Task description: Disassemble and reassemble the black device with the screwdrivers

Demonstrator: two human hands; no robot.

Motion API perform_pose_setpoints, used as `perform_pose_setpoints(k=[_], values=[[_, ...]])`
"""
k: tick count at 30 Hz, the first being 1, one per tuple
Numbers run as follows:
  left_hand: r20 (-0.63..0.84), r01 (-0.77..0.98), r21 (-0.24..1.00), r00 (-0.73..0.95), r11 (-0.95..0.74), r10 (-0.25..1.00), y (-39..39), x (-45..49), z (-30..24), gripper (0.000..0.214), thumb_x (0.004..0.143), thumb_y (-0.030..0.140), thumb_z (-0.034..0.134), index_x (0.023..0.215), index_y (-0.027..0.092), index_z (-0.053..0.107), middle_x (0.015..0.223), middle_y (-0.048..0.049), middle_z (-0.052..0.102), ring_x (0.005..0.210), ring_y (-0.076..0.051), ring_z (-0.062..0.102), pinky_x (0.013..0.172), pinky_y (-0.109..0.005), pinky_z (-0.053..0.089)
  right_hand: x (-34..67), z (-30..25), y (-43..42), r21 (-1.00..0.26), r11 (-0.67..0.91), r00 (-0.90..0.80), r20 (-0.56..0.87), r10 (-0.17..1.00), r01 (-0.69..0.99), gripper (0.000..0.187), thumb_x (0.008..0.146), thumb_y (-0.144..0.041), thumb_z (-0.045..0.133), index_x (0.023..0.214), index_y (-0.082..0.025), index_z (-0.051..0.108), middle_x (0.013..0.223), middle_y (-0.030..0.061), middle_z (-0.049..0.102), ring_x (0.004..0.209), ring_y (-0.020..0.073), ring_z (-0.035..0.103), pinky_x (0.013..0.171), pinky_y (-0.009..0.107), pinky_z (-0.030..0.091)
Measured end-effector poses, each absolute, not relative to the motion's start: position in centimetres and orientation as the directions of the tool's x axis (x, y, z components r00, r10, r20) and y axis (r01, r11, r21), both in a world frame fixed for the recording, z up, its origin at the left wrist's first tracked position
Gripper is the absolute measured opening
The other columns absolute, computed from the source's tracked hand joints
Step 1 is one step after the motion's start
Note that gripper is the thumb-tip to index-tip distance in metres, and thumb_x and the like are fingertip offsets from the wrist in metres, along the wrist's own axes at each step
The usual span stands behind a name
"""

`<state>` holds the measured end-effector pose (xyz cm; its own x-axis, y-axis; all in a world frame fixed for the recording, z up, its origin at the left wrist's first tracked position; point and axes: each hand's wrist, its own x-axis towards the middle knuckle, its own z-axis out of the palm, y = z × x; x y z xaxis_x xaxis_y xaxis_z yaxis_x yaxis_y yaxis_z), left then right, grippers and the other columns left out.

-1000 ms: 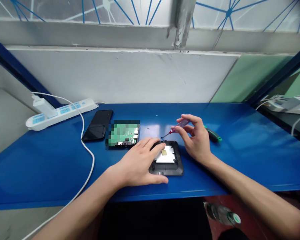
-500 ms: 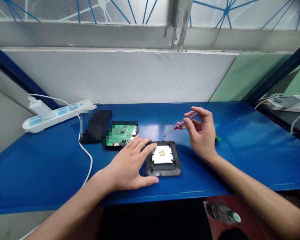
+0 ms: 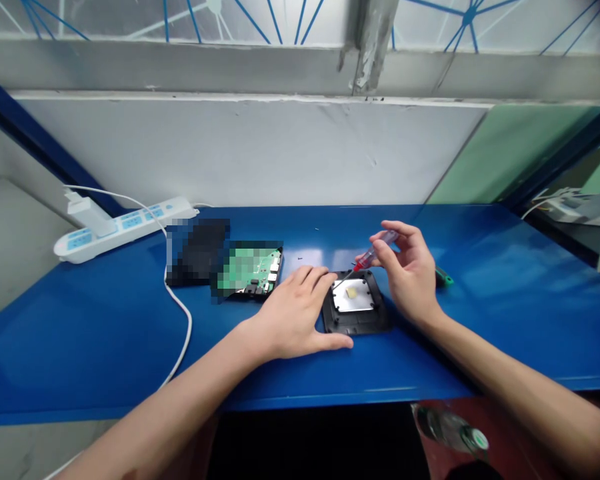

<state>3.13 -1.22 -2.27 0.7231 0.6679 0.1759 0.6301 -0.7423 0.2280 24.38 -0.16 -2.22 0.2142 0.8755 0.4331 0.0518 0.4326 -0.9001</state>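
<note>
Two hands work one black housing (image 3: 356, 313) near the desk's (image 3: 80, 333) front edge. The left hand (image 3: 293, 313) lies flat and released, pressing its left rim; the right hand (image 3: 410, 270) pinches a small red-tipped screwdriver (image 3: 367, 259), tip at the back-left corner. Best to keep the driver upright and the housing pinned.

The right hand (image 3: 411, 277), which half a second ago held the small red-tipped screwdriver (image 3: 373, 254) raised clear of the black casing (image 3: 356, 323), has come back down; the tip now sits at the casing's far left corner (much as it did a second ago). The left hand (image 3: 295, 317) has closed in again, its fingers touching the casing's left edge after lying just beside it.
</note>
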Motion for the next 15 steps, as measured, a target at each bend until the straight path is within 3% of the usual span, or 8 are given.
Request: perform_pose_setpoints(k=[5, 15], values=[[0.181, 0.62, 0.293, 0.711, -0.728, 0.679, -1.5, 2.87, -2.4, 0.095, 0.078, 0.079, 0.064, 0.141, 0.01, 0.044, 0.146, -0.0201, 0.051, 0.137, -0.035, 0.044, 0.118, -0.05, 0.036, 24.31, -2.27, -0.35, -0.887, 0.449, 0.188, 0.462, 0.867, 0.107, 0.028, 0.092, -0.031, 0.065, 0.119, -0.028, 0.058, 0.096, -0.0007, 0.062, 0.066, 0.0114, 0.067, 0.061, 0.027, 0.061], [0.147, 0.587, 0.397, 0.719, -0.706, 0.68, -1.62, 2.38, -1.88, 0.065, 0.081, 0.064, 0.074, 0.123, 0.02, 0.049, 0.15, -0.0205, 0.047, 0.144, -0.036, 0.039, 0.116, -0.056, 0.038, 24.41, -2.77, -0.15, -0.863, 0.478, 0.176, 0.503, 0.846, 0.165, 0.028, 0.093, -0.031, 0.064, 0.12, -0.029, 0.058, 0.096, 0.0009, 0.063, 0.071, 0.0128, 0.065, 0.061, 0.028, 0.061]])
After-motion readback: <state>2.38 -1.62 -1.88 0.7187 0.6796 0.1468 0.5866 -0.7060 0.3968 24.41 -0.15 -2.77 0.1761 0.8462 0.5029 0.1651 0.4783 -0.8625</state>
